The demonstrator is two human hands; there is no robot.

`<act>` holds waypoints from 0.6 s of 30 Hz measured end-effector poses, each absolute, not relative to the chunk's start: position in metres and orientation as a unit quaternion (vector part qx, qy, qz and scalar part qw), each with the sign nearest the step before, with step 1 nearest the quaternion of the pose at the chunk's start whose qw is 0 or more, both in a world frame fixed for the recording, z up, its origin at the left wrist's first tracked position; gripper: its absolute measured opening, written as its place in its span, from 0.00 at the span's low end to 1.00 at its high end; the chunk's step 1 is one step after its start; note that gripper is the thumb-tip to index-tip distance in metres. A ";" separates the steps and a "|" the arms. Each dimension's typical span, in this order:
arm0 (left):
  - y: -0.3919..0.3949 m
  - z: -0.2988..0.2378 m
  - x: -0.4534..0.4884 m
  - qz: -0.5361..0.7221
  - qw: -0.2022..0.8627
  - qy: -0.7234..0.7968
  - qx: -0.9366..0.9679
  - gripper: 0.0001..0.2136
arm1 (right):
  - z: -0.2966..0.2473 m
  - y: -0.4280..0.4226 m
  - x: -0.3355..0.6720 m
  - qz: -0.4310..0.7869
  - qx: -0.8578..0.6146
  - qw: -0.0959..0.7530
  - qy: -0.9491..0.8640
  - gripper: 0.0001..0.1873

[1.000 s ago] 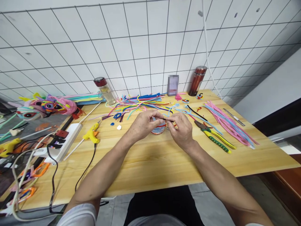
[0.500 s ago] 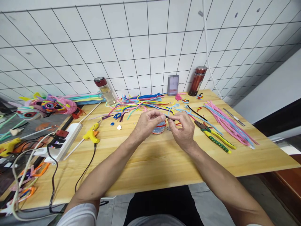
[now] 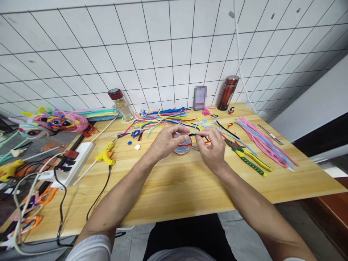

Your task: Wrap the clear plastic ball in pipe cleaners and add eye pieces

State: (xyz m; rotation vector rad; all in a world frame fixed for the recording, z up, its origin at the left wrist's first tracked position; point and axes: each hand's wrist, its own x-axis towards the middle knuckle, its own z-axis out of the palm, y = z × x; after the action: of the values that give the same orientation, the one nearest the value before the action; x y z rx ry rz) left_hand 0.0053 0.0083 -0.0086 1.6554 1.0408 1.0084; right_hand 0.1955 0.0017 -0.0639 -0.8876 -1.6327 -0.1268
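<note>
In the head view, which is my only one, I have a thin black piece between my two hands, above the middle of the wooden table. My left hand pinches its left end with thumb and fingers, and my right hand pinches its right end in the same manner; both grips are closed on it, and only a short part shows in the gap. Its long axis goes from left to right, roughly across me, so neither hand is clearly nearer to it. The round blue piece with red edge is just on the near side of the black piece and a little to the left, thus it is nearer to my left hand, whose fingers cover some of it. I cannot tell if these fingers touch it. To the right of my right hand, well apart from the black piece, the pliers lie with their handles toward the near right. The yellow glue gun rests farther away on the left.
</note>
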 end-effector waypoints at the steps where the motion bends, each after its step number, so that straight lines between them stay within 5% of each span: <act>1: 0.008 -0.008 0.004 0.394 0.433 0.430 0.687 0.14 | -0.065 0.002 0.195 -0.058 -0.377 0.592 -0.709 0.05; 13: 0.010 -0.013 0.003 0.388 0.382 0.453 0.706 0.11 | -0.066 0.000 0.196 0.035 -0.397 0.612 -0.683 0.06; 18: 0.008 -0.009 0.002 0.344 0.321 0.482 0.739 0.07 | -0.065 0.005 0.202 -0.037 -0.369 0.605 -0.705 0.05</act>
State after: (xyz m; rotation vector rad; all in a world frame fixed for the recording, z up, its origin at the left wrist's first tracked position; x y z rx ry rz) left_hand 0.0020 0.0077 -0.0093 1.9413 1.2671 0.9045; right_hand 0.2017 0.0051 -0.0653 -0.8529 -1.6314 -0.0860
